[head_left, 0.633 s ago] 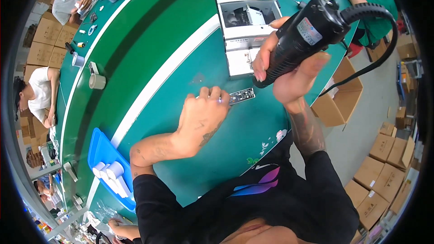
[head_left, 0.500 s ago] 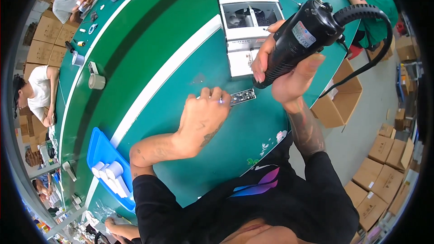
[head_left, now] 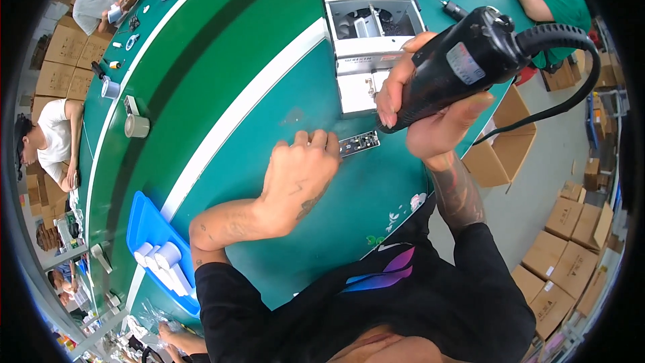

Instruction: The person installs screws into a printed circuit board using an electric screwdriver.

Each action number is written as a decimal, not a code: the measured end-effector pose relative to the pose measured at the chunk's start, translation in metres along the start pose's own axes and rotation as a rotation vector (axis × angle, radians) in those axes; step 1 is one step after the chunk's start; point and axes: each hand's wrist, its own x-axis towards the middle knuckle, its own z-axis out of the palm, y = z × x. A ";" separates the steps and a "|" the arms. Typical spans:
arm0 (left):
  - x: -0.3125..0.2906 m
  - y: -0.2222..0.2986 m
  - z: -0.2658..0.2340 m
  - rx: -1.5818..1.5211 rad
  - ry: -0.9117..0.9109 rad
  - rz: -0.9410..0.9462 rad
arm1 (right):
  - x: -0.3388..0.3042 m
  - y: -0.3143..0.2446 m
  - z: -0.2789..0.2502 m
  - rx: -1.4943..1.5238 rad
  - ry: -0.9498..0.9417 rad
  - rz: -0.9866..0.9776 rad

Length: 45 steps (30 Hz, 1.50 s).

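Note:
My left hand (head_left: 299, 171) rests on the green table (head_left: 269, 87), fingers curled on the left end of a small grey circuit board (head_left: 359, 143) lying flat. My right hand (head_left: 430, 117) grips a black electric screwdriver (head_left: 463, 64) with a thick black cable (head_left: 571, 74), held tilted just right of and above the board. The tool's tip is hidden behind my fingers.
A white box-shaped machine (head_left: 369, 37) stands just beyond the board. A blue tray (head_left: 158, 249) with white parts sits at the near left. A tape roll (head_left: 136, 126) lies far left. Other people work along the far table edge. Cardboard boxes (head_left: 571, 262) crowd the floor on the right.
The right hand with the screwdriver has shifted slightly. The left hand stays on the board.

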 end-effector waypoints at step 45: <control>0.002 -0.001 0.001 -0.010 0.037 -0.006 | 0.001 0.003 -0.009 0.112 -0.042 0.054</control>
